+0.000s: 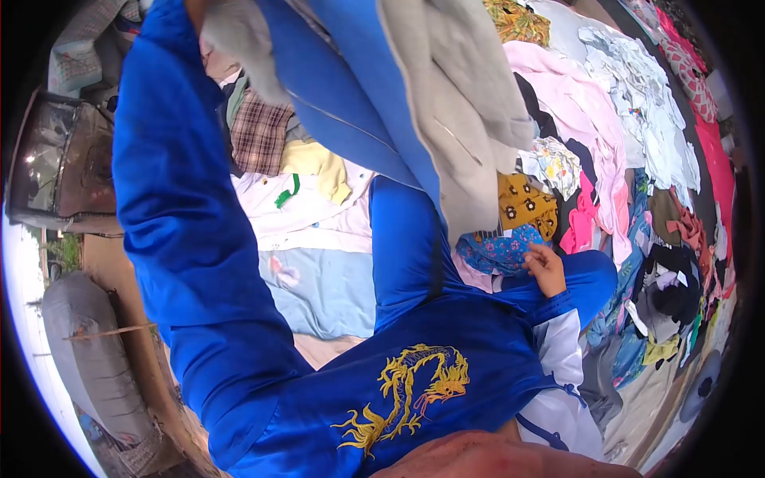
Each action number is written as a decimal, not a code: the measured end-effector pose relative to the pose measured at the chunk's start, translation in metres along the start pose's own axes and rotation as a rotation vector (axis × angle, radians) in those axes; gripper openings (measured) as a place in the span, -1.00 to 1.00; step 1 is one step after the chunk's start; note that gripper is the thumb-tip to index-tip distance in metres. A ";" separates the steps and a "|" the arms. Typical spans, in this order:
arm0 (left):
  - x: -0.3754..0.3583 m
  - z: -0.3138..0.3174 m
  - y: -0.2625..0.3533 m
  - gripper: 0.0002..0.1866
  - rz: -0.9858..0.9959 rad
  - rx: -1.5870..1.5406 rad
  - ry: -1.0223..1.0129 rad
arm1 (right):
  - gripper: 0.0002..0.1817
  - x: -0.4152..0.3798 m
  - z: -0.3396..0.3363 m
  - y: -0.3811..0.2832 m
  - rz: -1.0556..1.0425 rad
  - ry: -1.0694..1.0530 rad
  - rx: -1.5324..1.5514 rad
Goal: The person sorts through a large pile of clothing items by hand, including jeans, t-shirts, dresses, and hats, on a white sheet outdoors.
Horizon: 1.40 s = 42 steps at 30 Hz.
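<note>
My left arm is raised at the left, and only a bit of my left hand or wrist shows at the top edge; its fingers are out of sight. Beside it a large garment, grey-beige and blue, hangs from the top edge over my lap. My right hand is by my right knee, fingers loosely bent and apart, at the edge of a blue floral cloth. Just beyond lies a mustard cloth with dark flowers.
Pale pink and light blue cloths lie left of my legs, near a plaid cloth and a yellow one. Pink, white and black clothes spread right. A grey padded object stands far left.
</note>
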<state>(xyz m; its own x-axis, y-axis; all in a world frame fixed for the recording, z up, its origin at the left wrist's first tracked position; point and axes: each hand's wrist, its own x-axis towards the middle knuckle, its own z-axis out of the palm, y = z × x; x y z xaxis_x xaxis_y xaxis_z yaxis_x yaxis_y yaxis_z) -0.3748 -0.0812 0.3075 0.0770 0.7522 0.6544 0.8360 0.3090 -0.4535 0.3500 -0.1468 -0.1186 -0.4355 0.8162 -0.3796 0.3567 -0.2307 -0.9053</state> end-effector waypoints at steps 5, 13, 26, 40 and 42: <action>-0.083 0.075 -0.171 -0.69 -0.615 -0.147 -0.175 | -0.53 0.017 0.012 -0.019 0.008 -0.015 0.010; -0.145 0.150 0.107 -0.47 -0.904 -1.291 -0.078 | -0.68 0.065 -0.017 0.015 0.066 0.252 -0.112; -0.164 -0.019 0.553 -0.48 0.024 -1.424 -0.831 | -0.58 0.240 -0.111 0.044 0.329 0.930 -0.471; -0.152 0.017 0.572 -0.46 -0.034 -1.327 -0.706 | -0.84 0.191 -0.088 -0.107 -0.375 0.633 0.617; -0.146 0.013 0.574 -0.37 -0.091 -1.400 -0.561 | -0.84 0.158 -0.084 -0.134 -0.512 0.528 0.580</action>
<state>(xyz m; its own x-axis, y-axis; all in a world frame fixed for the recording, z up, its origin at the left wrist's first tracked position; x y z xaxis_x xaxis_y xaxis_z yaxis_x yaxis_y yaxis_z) 0.0863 -0.0064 -0.0565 0.0571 0.9797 0.1920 0.6793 -0.1790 0.7117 0.3031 0.0573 -0.0415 0.0565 0.9936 0.0982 -0.3046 0.1108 -0.9460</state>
